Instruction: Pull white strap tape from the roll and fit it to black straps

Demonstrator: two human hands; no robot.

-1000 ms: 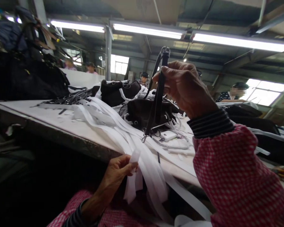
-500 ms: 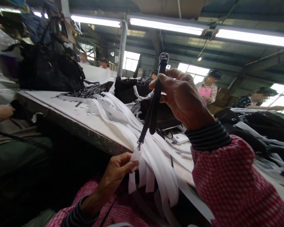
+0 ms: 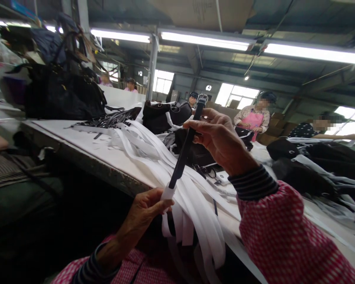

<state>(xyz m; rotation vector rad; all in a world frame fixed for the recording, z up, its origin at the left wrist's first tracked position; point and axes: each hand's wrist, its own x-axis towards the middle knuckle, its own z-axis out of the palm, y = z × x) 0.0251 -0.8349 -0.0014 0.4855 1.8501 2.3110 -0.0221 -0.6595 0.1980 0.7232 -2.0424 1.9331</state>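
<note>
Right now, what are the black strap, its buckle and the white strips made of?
The black strap could be leather or imitation leather: it looks smooth and dark. Its buckle is probably metal, being silvery and shiny. The white strips look matte and bend in soft curves, so maybe fabric or thin plastic; I can't tell which.

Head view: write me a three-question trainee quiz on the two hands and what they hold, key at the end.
1. Open: what does the left hand pinch between thumb and fingers?
2. True or false: the right hand is held lower than the left hand.
3. Multiple choice: where on the narrow black strap is the silver metal buckle?
A) upper end
B) middle
C) lower end

Key:
1. A flat white strip.
2. False; the right hand is higher.
3. A.
</note>
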